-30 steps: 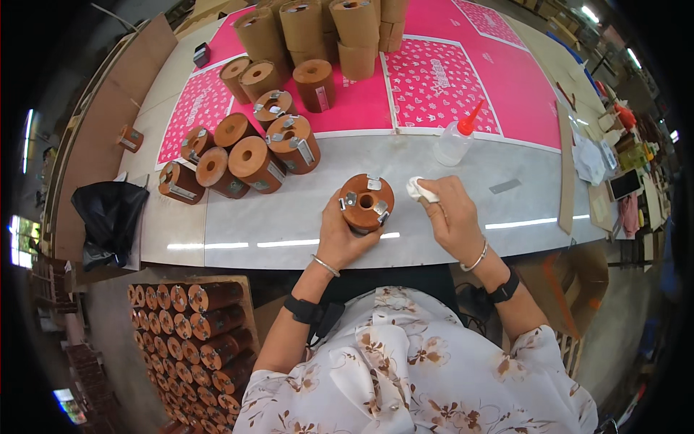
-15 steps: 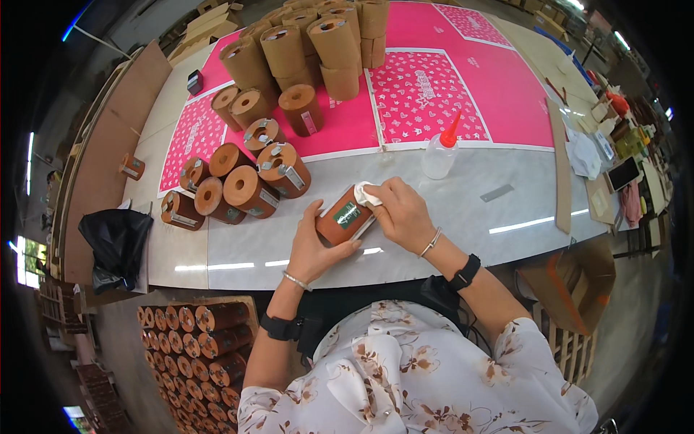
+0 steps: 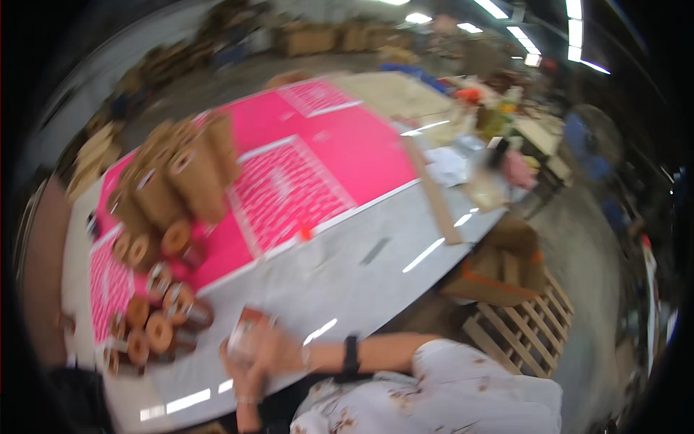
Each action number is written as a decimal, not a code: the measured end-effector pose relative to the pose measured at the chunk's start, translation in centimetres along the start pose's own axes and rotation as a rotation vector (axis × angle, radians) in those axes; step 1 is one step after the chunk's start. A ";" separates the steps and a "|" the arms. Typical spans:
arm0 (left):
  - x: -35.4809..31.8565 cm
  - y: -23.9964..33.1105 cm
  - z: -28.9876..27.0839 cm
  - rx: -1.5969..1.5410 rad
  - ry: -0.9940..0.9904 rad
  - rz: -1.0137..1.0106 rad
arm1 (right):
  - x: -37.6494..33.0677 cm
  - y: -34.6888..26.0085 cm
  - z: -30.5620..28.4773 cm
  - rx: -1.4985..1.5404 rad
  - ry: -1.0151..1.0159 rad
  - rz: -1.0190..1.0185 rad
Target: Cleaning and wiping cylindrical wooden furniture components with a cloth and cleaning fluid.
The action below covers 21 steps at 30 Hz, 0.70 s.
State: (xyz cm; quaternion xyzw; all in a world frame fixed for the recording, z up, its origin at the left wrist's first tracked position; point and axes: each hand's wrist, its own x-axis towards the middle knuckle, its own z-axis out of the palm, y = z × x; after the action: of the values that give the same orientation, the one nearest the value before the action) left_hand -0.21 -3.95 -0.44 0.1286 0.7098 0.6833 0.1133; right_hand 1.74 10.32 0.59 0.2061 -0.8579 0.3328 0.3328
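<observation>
1. one long grey table point(image 3: 376, 282) fills my view, pink printed sheets point(image 3: 289, 181) spread on it.
2. many brown cardboard rolls point(image 3: 181, 181) stand and lie at its left.
3. my right hand point(image 3: 278, 351) covers a small brown roll point(image 3: 246, 333) at the near edge; grip blurred, i cannot tell.
4. my left hand point(image 3: 242, 376) sits beneath it, likewise blurred.

Bright pink printed sheets point(image 3: 289, 181) with a white dotted pattern are covering the pale grey table point(image 3: 376, 282). On the sheets, tan-brown cardboard tubes point(image 3: 181, 181) are standing; a white brown-flowered garment point(image 3: 434, 390) is showing below the table.
</observation>
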 end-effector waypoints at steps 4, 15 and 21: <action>0.0 -1.8 -0.3 0.125 0.024 0.054 | 0.6 -0.8 -2.3 -0.170 -0.029 -0.191; 0.4 -4.4 0.6 0.465 0.053 0.274 | 0.8 1.1 -3.9 -0.212 -0.044 -0.006; -0.4 -1.8 1.1 0.475 0.068 0.326 | 0.7 -1.3 -2.6 -0.216 -0.163 0.084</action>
State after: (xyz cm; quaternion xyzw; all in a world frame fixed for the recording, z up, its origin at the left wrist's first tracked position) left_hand 0.44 -3.12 -2.28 0.2410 0.8232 0.5111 -0.0552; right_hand 3.11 11.21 3.12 0.1593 -0.9208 0.2343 0.2679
